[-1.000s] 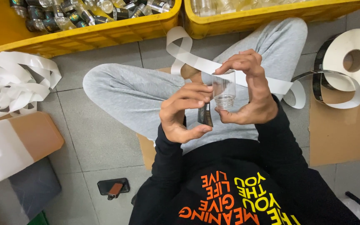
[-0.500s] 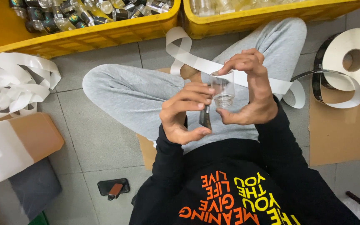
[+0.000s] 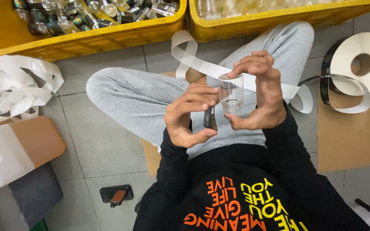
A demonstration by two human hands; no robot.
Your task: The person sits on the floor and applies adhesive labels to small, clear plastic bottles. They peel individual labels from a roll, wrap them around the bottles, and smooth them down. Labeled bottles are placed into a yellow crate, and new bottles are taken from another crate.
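Right hand (image 3: 260, 92) grips a clear plastic bottle (image 3: 231, 92) end to end over the lap, fingertips on the far end, thumb under the neck; left hand (image 3: 189, 115) pinches a dark label (image 3: 210, 118) at the bottle's left side, touching it. White backing strip (image 3: 202, 64) runs behind the bottle toward the label roll (image 3: 356, 64) at far right. Two yellow crates (image 3: 108, 32) of bottles sit at far edge, phone (image 3: 116, 193) on the floor near left.

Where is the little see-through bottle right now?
The clear bottle is in the middle of the head view, held in the right hand, with the left hand beside it holding a dark label.
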